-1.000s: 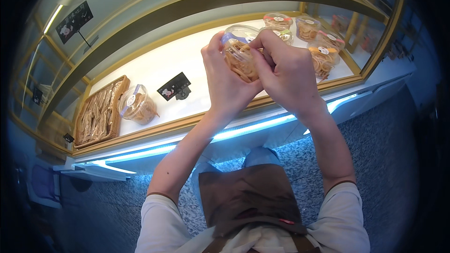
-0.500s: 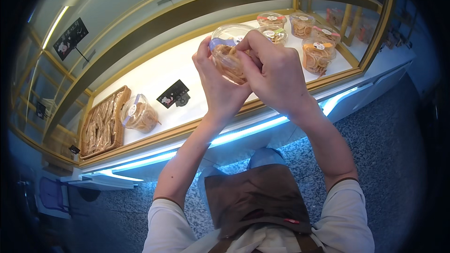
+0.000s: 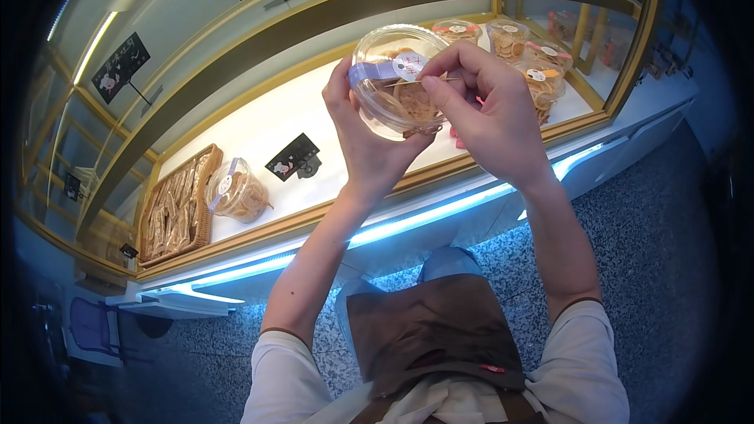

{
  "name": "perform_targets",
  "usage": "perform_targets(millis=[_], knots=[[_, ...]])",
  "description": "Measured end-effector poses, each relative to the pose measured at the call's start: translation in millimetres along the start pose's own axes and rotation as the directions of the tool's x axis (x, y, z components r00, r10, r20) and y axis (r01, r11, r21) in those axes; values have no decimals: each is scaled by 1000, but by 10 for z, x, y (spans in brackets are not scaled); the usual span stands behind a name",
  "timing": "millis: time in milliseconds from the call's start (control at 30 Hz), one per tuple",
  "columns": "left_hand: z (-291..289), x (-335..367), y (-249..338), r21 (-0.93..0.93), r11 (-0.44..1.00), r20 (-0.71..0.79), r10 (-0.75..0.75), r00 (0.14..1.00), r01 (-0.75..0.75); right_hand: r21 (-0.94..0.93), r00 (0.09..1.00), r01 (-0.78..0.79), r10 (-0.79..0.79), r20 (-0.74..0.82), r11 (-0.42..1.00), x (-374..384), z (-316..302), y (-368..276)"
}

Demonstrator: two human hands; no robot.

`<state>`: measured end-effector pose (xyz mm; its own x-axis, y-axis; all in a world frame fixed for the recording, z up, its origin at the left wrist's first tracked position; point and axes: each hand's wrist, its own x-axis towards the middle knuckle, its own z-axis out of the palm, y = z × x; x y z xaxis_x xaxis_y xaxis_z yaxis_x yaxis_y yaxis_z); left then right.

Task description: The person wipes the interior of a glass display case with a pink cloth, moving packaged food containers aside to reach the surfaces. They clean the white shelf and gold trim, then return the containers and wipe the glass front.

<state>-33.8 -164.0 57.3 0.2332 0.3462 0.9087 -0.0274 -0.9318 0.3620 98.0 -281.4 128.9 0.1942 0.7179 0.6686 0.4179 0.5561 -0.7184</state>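
While the left hand (image 3: 363,141) is holding a round clear plastic tub of pale brown biscuits (image 3: 385,106) above the front of a lit display case, other goods are crowding its two ends. On the left, a tan woven wicker tray (image 3: 207,218) full of wrapped brown sticks is sitting beside a rounded clear tub with a purple strip (image 3: 245,196). On the right, the right hand (image 3: 499,114) is partly covering an orange-labelled clear tub (image 3: 543,78), and a red-labelled tub (image 3: 458,30) is standing behind the hands. Across the held tub's lid, a pale purple paper strip (image 3: 373,71) is running into a round white sticker (image 3: 408,67) bearing dark and reddish marks. A small black card (image 3: 292,156) is standing on the glossy white shelf (image 3: 306,98), and two larger black cards with pale writing are standing higher up, each showing a cartoon figure. The left fingers and thumb are curving widely around the tub's smooth wall, tilting its lid toward the wearer. The right thumb and forefinger are meeting narrowly at the sticker's edge; whether they are gripping it or only touching it cannot be told. Below, a brown cloth apron (image 3: 436,330) is hanging over a grey speckled floor (image 3: 620,212).
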Motion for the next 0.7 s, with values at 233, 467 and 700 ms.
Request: perform_targets(millis=[233,467,700], knots=[[-34,11,-36,-20,995,-9,97,995,-97,209,997,-43,55,-54,977,-99,-205,56],[-128,-77,-87,183,936,-16,308,951,-300,364,994,-79,101,-40,928,-264,-302,167],[-184,-184,-171,198,920,-33,351,936,-338,31,986,127,-130,109,991,-544,-54,126]])
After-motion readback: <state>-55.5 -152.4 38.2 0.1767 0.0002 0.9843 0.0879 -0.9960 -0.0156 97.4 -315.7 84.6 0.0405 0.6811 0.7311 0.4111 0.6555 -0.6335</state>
